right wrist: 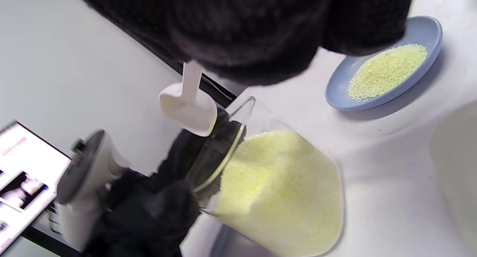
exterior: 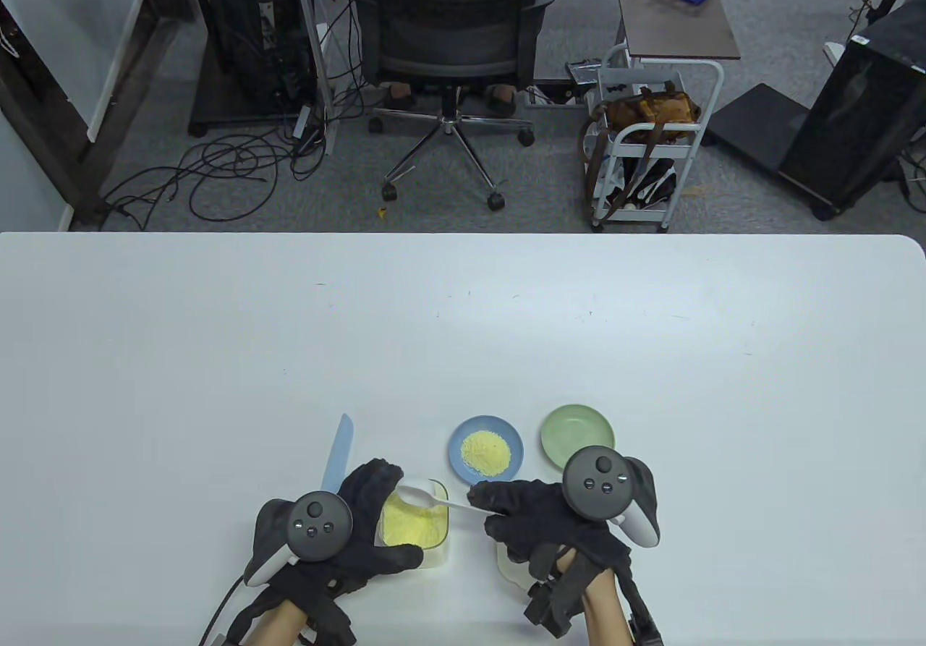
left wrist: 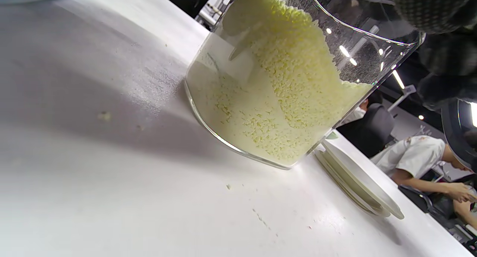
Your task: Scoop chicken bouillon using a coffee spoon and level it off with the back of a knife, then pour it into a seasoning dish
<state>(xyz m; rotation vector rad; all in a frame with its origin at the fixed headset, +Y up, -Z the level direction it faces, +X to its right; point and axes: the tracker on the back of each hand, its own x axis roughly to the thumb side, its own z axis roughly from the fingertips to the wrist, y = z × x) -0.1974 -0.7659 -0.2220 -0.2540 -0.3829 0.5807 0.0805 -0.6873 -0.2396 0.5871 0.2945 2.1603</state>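
Nearest, the left hand (exterior: 362, 530) grips the tilted bouillon jar (exterior: 414, 523); the right hand (exterior: 535, 512) pinches the white spoon (exterior: 427, 495) at its mouth. Dig deep, lift heaped. Beyond lie the knife (exterior: 338, 452) and blue dish (exterior: 486, 451).

I take this for an office or lab room — grey carpet, a mesh swivel chair (exterior: 450, 38), computer towers (exterior: 861, 118) with loose cables (exterior: 217, 168) on the floor, a white trolley (exterior: 655, 147) — beyond my white table (exterior: 463, 328).
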